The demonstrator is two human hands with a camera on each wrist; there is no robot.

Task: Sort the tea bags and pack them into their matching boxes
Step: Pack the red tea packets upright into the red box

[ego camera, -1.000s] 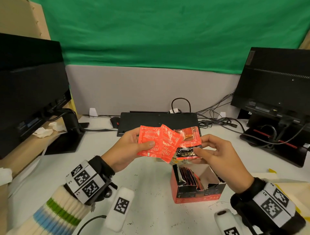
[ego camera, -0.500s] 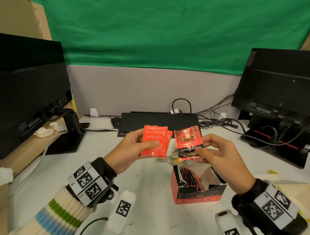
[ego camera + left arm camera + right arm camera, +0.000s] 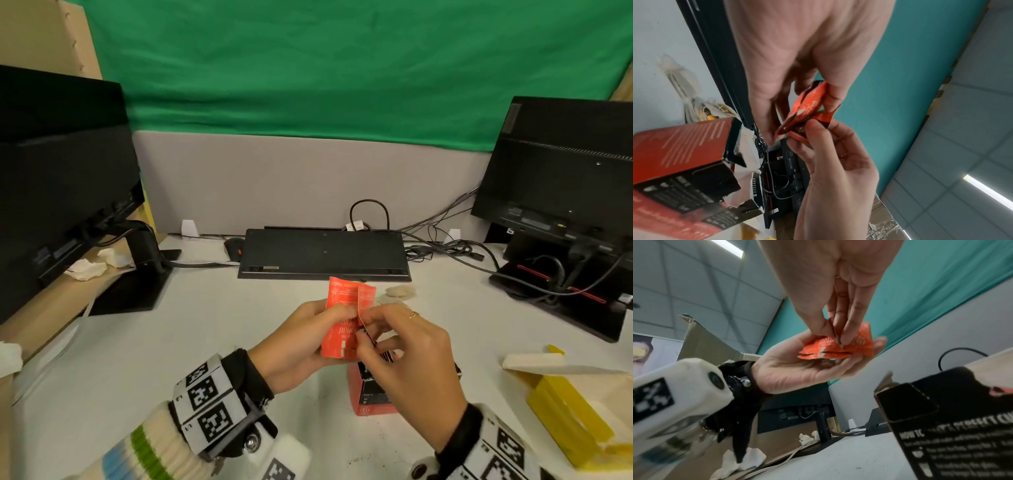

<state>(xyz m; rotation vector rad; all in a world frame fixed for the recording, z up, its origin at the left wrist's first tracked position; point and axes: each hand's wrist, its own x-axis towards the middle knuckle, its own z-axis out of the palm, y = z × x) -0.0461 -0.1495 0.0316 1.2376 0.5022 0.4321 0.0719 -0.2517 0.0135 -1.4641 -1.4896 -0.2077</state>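
Over the middle of the desk my left hand (image 3: pixel 310 337) holds a small stack of red tea bag sachets (image 3: pixel 342 318), thumb in front and fingers behind. My right hand (image 3: pixel 383 337) pinches a red and black sachet (image 3: pixel 835 331) edge-on against that stack. In the left wrist view the red sachets (image 3: pixel 807 110) sit squeezed between both hands' fingertips. In the right wrist view the stack (image 3: pixel 838 347) lies on my left fingers. The open red and black tea box (image 3: pixel 371 394) stands on the desk right under my right hand, mostly hidden by it.
A yellow box (image 3: pixel 568 414) with its lid open lies at the right edge. Loose pale tea bags (image 3: pixel 399 291) lie behind my hands. A black keyboard (image 3: pixel 325 253), cables and two monitors (image 3: pixel 561 178) ring the back and sides of the desk.
The two hands have come together: my right hand brought its red and black sachet leftward against the stack in my left hand. Both hands have dropped closer to the box.
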